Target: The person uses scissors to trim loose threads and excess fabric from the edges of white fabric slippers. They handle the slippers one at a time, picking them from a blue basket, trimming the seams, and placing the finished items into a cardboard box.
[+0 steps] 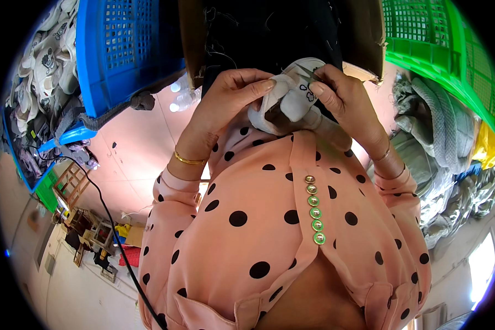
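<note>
A white fabric slipper (297,104) with small black embroidered outlines is held in front of my waist, its rounded opening facing me. My left hand (239,91) grips its left edge between thumb and fingers. At its right side, my right hand (341,96) is closed, thumb against the bent forefinger. From those fingertips a slim grey pointed blade (306,70) lies over the slipper's far part; its handle is hidden in the hand. My right hand's lower fingers are partly hidden behind the slipper.
A blue plastic crate (102,60) stands to the left, beside a heap of white embroidered pieces (47,60). To the right are a green crate (423,52) and grey fabric bundles (434,126). Cardboard (368,38) flanks my dark-covered lap. A black cable (102,198) hangs at left.
</note>
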A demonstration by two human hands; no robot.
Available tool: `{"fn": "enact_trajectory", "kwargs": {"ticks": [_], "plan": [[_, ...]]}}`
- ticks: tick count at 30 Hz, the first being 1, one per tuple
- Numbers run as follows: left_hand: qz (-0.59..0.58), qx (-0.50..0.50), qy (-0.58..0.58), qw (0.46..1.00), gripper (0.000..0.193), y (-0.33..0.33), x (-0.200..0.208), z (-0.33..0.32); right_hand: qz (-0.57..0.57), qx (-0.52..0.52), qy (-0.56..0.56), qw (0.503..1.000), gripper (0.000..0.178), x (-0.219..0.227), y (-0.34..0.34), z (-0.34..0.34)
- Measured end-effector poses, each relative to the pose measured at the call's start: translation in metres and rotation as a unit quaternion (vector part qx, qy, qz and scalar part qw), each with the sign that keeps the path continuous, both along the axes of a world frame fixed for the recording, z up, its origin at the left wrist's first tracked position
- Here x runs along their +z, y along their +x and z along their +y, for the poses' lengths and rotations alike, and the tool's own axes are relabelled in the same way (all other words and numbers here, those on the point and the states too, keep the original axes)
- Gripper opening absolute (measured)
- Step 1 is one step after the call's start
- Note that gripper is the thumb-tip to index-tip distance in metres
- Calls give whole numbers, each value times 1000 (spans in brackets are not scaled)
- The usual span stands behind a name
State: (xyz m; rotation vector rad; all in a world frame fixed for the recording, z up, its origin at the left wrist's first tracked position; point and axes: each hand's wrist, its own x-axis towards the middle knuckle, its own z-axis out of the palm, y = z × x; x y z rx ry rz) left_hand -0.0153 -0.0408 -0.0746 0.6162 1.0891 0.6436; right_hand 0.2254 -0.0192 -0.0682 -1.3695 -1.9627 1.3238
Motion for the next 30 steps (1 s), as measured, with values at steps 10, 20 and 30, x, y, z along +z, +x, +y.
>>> {"fn": "enact_trajectory", "kwargs": {"ticks": [10,20,30], "plan": [[-5,-80,26,996,26,-18,4,5,38,-2,-119,992,25,-1,-22,12],[385,-39,452,804,21,15,25,-9,129,-112,-239,956,27,6,-13,-3],[338,-91,509,786,22,21,5,-24,227,-143,-274,923,14,-10,-21,-33]]}}
